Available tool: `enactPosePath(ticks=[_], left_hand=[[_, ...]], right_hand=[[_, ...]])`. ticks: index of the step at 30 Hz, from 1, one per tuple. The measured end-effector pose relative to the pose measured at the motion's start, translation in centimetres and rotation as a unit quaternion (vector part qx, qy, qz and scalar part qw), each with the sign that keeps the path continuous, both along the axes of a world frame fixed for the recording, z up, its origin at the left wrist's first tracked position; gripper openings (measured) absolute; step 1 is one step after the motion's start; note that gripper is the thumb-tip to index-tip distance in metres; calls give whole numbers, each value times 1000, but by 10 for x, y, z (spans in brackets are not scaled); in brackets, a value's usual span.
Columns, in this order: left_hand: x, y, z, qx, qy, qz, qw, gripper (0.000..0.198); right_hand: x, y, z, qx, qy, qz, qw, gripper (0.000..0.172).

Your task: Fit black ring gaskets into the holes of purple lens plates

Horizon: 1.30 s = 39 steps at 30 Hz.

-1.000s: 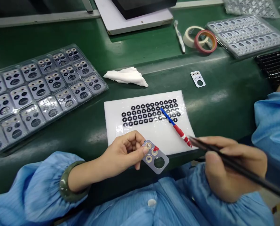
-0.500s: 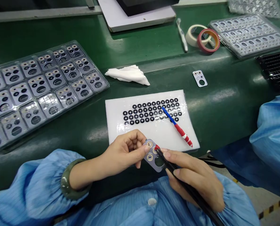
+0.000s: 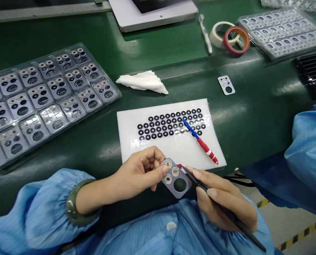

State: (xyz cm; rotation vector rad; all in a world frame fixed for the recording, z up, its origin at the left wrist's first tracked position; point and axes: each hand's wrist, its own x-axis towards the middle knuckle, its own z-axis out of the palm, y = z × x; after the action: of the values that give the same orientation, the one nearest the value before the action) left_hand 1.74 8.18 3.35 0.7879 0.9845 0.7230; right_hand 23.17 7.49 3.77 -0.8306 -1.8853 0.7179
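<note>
My left hand [image 3: 144, 170] pinches a grey camera-lens plate [image 3: 183, 176] by its upper left corner. The plate has gold-ringed small holes and one large round hole, and it is tilted over the table's front edge. In my right hand [image 3: 224, 198] is a pair of long black tweezers [image 3: 233, 216]. At their tip, beside the plate's upper right edge, is a small red piece [image 3: 179, 165]. Behind my hands lies a white foam sheet [image 3: 131, 152] bearing rows of black rings [image 3: 159, 128]. A red and blue pen-like tool [image 3: 201, 142] rests across it.
At left is a clear tray [image 3: 118, 92] of similar plates; another tray [image 3: 276, 53] stands at back right. A white cloth [image 3: 144, 82], a loose plate [image 3: 226, 85], tape rolls [image 3: 236, 50] and a toothbrush [image 3: 205, 34] lie beyond the foam. A co-worker's blue sleeve [image 3: 309, 141] is at right.
My right hand has drawn slightly right and down, taking the tweezers and red piece off the plate's face to beside its edge. My left hand keeps its hold on the plate.
</note>
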Motion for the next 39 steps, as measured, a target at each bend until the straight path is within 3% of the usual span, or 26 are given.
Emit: enactPosePath(ticks=[5, 12, 20, 25, 39], left_hand=[[-1, -2, -4, 13, -4, 7, 1000, 16], [-1, -2, -5, 12, 19, 0, 1000, 23], [0, -1, -3, 5, 36, -4, 999, 26], [-1, -2, -4, 14, 31, -3, 999, 22], [-1, -2, -3, 18, 29, -6, 999, 19]], right_hand=[[-8, 0, -14, -27, 93, -11, 995, 45], [-16, -2, -12, -108, 170, -29, 979, 42], [-10, -4, -11, -164, 153, 27, 974, 41], [-6, -2, -10, -160, 138, 42, 976, 39], [-8, -1, -10, -193, 117, 38, 974, 32]])
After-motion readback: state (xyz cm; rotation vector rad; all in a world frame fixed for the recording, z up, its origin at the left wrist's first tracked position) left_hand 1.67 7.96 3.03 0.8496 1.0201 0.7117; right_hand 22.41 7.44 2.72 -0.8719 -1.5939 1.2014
